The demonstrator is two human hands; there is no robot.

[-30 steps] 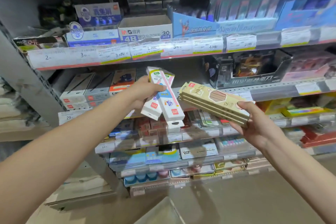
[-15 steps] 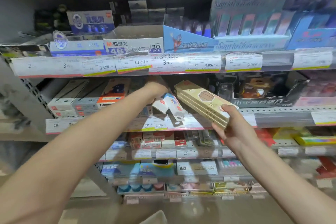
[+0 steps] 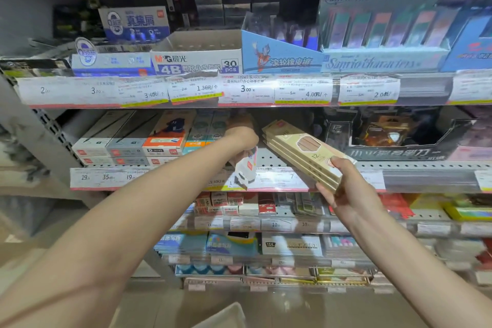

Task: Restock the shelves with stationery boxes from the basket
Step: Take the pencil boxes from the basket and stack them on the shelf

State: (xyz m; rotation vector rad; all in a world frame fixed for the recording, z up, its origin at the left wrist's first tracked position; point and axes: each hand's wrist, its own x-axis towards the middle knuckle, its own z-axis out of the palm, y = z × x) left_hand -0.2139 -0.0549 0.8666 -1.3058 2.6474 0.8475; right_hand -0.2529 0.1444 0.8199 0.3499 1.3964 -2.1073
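Note:
My left hand (image 3: pixel 241 138) reaches into the second shelf (image 3: pixel 415 168) and grips white pencil boxes (image 3: pixel 246 168) with red labels, their near ends hanging over the shelf's front edge. My right hand (image 3: pixel 346 189) holds a stack of three beige pencil boxes (image 3: pixel 303 154) by its near end, tilted up toward the bare perforated part of the same shelf. A pale corner of the basket (image 3: pixel 226 314) shows at the bottom edge.
Grey, orange and teal boxes (image 3: pixel 162 138) lie in a row left of my left hand. A black display carton (image 3: pixel 399 138) stands to the right. An eraser carton (image 3: pixel 197 58) and blue displays fill the shelf above; lower shelves (image 3: pixel 266 224) hold small packs.
My left hand has pushed the white boxes deeper into the second shelf and lowered them. My right hand has brought the beige stack up to the shelf front.

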